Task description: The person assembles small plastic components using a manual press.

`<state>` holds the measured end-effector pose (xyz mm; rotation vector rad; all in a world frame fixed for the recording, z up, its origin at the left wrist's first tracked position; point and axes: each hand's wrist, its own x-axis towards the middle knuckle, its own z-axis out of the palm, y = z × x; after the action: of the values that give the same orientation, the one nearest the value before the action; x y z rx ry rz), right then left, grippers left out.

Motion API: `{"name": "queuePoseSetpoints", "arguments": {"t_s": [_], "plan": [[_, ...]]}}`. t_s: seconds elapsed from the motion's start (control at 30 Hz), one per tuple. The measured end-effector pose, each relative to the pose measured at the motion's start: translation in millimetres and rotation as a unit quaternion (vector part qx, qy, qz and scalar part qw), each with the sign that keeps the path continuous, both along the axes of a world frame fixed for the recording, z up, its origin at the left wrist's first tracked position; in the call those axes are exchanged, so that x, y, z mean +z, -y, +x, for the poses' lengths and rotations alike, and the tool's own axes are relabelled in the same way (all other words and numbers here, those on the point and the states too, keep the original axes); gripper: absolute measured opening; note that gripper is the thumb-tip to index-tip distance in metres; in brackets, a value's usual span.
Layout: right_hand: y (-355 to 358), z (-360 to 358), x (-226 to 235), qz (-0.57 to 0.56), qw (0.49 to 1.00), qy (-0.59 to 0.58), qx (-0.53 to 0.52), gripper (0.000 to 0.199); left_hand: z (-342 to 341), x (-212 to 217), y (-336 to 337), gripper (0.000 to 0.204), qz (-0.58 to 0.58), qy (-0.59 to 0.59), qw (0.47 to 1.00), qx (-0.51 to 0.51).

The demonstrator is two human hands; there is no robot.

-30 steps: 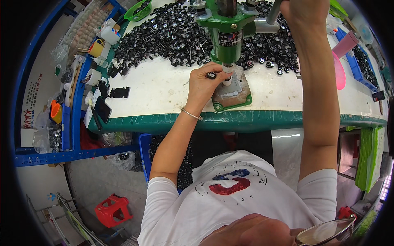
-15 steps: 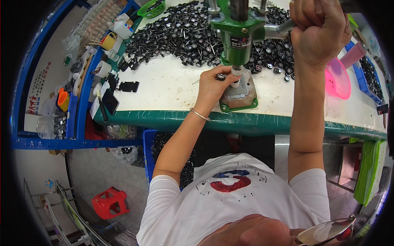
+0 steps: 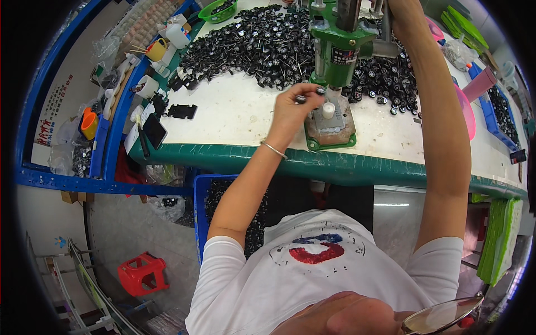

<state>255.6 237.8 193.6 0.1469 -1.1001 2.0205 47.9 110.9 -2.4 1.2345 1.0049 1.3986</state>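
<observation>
My left hand (image 3: 291, 109) is closed in a pinch beside the press base. A small black wheel (image 3: 320, 91) with a silvery face sits at its fingertips, and a second black wheel (image 3: 300, 100) shows against the fingers. Just right of these fingers, a white cylindrical holder (image 3: 328, 110) stands upright on the metal base plate (image 3: 335, 133) of a green hand press (image 3: 341, 54). The ram's lower end is above the holder, apart from it. At the top edge my right hand (image 3: 405, 15), partly cut off, is closed round the press lever (image 3: 387, 23).
A large heap of black wheels (image 3: 262, 47), some with metal pins, spreads behind the press. Right of it are a pink bowl (image 3: 467, 114) and a blue tray (image 3: 498, 120) of black parts. A phone (image 3: 153, 131) lies left on the green-edged table (image 3: 245, 163).
My right hand has moved up and away with the lever. The ram has risen off the white holder. My left hand has lifted a wheel clear of the holder.
</observation>
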Motion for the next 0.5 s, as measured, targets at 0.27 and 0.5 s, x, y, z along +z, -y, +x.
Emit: {"name": "queuePoseSetpoints", "arguments": {"t_s": [0.27,0.5], "plan": [[59,106,-104,0.123,0.670,0.503,-0.532,0.029,-83,-16,-12,0.016,-0.149,-0.047,0.986,0.057],[94,109,-202,0.322,0.484,0.668,-0.465,0.025,-87,-32,-20,0.024,-0.114,-0.372,0.920,0.042]]}}
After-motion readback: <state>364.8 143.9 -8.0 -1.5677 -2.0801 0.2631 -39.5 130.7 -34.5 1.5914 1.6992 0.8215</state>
